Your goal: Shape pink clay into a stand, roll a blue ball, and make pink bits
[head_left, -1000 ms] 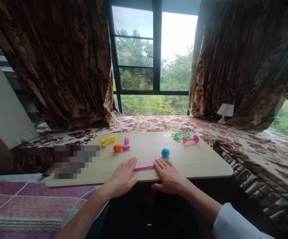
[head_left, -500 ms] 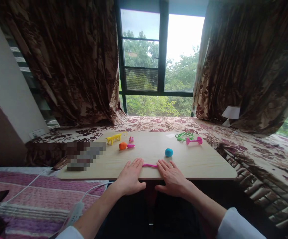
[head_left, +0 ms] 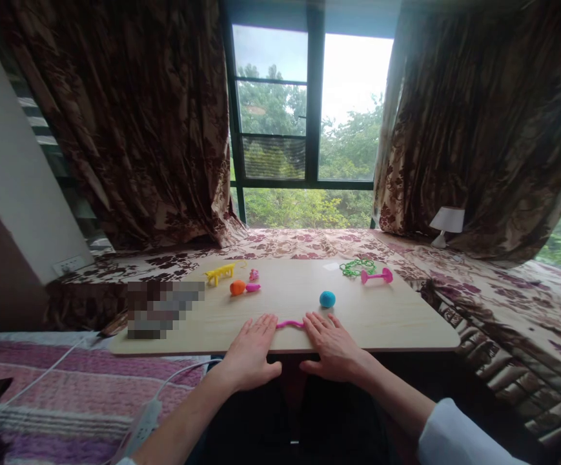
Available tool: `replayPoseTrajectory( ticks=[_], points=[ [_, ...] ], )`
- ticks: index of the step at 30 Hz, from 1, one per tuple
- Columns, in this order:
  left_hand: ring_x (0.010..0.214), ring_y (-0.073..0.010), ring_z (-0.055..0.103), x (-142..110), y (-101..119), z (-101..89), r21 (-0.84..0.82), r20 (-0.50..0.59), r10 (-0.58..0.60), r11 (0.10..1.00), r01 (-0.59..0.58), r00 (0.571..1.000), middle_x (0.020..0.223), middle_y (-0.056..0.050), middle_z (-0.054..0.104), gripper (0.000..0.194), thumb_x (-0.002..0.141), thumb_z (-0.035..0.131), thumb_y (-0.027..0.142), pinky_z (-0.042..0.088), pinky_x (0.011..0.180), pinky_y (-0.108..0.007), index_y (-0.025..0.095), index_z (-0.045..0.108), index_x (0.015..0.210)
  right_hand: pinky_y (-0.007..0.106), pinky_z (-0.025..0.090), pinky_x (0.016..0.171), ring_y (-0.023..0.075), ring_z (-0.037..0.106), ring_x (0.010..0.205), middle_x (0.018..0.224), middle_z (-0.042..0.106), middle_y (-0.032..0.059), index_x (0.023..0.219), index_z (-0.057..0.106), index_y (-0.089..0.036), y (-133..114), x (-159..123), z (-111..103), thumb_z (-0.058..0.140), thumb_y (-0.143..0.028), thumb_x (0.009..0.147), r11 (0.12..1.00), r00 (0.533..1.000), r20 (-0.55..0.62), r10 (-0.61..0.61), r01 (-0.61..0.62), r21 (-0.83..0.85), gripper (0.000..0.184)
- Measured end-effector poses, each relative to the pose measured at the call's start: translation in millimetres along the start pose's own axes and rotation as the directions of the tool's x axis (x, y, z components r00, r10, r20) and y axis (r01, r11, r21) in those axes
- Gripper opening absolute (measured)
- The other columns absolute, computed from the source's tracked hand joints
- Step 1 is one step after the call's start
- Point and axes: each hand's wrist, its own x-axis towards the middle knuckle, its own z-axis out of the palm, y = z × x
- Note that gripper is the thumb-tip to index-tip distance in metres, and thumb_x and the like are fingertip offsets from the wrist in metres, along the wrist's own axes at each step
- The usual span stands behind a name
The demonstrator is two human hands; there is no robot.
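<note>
A thin pink roll of modelling clay [head_left: 290, 323] lies across the near part of the pale wooden table [head_left: 396, 326]. My left hand [head_left: 254, 352] rests flat on its left end, fingers stretched forward. On the right end my right hand [head_left: 332, 345] lies palm down in the same way, so both ends are hidden under the fingers. Between the hands the roll shows a slight wave. Just beyond my right hand sits a blue clay ball [head_left: 327, 299].
Farther back are a yellow clay animal figure [head_left: 219, 273], an orange lump [head_left: 237, 287], a pink piece [head_left: 253, 287], a small pink figure [head_left: 254, 274], tangled green strands [head_left: 357, 267] and a pink dumbbell shape [head_left: 377, 276]. A blurred-out patch [head_left: 164, 310] covers the table's left side.
The pink roll between my hands has gone from nearly straight to slightly wavy. Both hands stay flat on it. The whole view has shifted a little.
</note>
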Motion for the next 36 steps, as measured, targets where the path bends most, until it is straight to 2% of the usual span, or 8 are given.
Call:
replayPoseTrajectory(
  ticks=[7,11,15,22,24,29,31,36],
  points=[
    [0.135,-0.0191,0.009,-35.1,0.8,6.2,-0.002,-0.033,0.059,0.998,-0.059,0.998,0.147,-0.005,0.014,0.080,0.071,0.047,0.046,0.006,0.109,-0.038,0.020,0.014,0.139,0.043,0.004,0.107,0.0253,0.009,0.134,0.147,0.010,0.0099,0.141,0.010,-0.017,-4.2,-32.9,1.9,0.046,-0.062,0.072,0.996,0.997,-0.015,-0.081,0.081,0.020,0.089],
    [0.134,-0.0212,0.013,-13.7,0.0,3.3,0.005,0.010,0.013,1.000,-0.013,1.000,0.146,-0.008,0.019,0.080,0.069,0.047,0.045,0.008,0.109,-0.040,0.015,0.018,0.139,0.045,0.006,0.106,0.0274,0.014,0.132,0.145,0.016,0.0131,0.140,0.015,-0.014,-0.5,-12.3,0.1,0.049,-0.060,0.071,1.000,1.000,0.008,-0.026,0.026,0.014,0.090],
    [0.133,-0.0228,0.017,1.3,0.3,1.6,0.026,-0.004,-0.012,1.000,0.012,1.000,0.145,-0.011,0.023,0.081,0.067,0.048,0.040,0.009,0.109,-0.041,0.012,0.022,0.137,0.046,0.007,0.106,0.0291,0.016,0.132,0.144,0.018,0.0161,0.139,0.019,-0.010,2.4,8.9,-1.5,0.053,-0.057,0.068,0.999,0.999,0.020,0.036,-0.035,-0.013,0.091],
    [0.135,-0.0194,0.007,-39.5,4.0,8.0,-0.013,-0.049,0.064,0.998,-0.064,0.997,0.148,-0.004,0.010,0.082,0.070,0.048,0.043,0.006,0.109,-0.038,0.019,0.010,0.140,0.042,0.004,0.107,0.0250,0.007,0.134,0.147,0.009,0.0096,0.141,0.010,-0.016,-6.0,-28.9,0.6,0.049,-0.061,0.071,0.998,0.998,0.023,-0.053,0.053,0.016,0.091],
    [0.135,-0.0190,0.007,-34.6,2.9,6.4,-0.018,-0.034,0.060,0.998,-0.061,0.998,0.148,-0.005,0.011,0.081,0.071,0.046,0.042,0.006,0.109,-0.038,0.019,0.011,0.140,0.043,0.004,0.107,0.0252,0.008,0.134,0.147,0.009,0.0098,0.141,0.011,-0.016,-6.5,-27.9,-0.6,0.048,-0.061,0.072,0.999,0.999,0.024,-0.048,0.048,0.021,0.090],
    [0.133,-0.0228,0.016,2.1,-0.9,0.6,0.008,0.016,0.000,1.000,0.000,1.000,0.145,-0.011,0.022,0.080,0.067,0.049,0.039,0.009,0.108,-0.041,0.012,0.020,0.138,0.045,0.008,0.106,0.0279,0.016,0.132,0.145,0.017,0.0143,0.140,0.017,-0.012,-2.2,0.2,-2.9,0.052,-0.058,0.069,1.000,1.000,0.024,0.017,-0.017,0.010,0.092],
    [0.133,-0.0229,0.016,4.2,-0.7,0.2,0.017,0.003,0.001,1.000,-0.001,1.000,0.145,-0.012,0.023,0.080,0.067,0.049,0.038,0.009,0.108,-0.041,0.012,0.021,0.137,0.045,0.008,0.106,0.0279,0.016,0.132,0.145,0.018,0.0142,0.140,0.017,-0.012,-1.4,1.8,-3.1,0.053,-0.057,0.068,1.000,1.000,0.014,0.021,-0.021,0.010,0.092],
    [0.135,-0.0181,0.009,-29.8,1.0,4.2,-0.007,-0.027,0.064,0.998,-0.064,0.998,0.148,-0.005,0.014,0.078,0.072,0.045,0.038,0.006,0.109,-0.037,0.019,0.013,0.140,0.043,0.003,0.107,0.0249,0.008,0.134,0.147,0.010,0.0103,0.141,0.011,-0.016,-6.5,-29.6,-2.5,0.051,-0.060,0.070,0.998,0.998,0.029,-0.048,0.047,0.033,0.092]
  ],
)
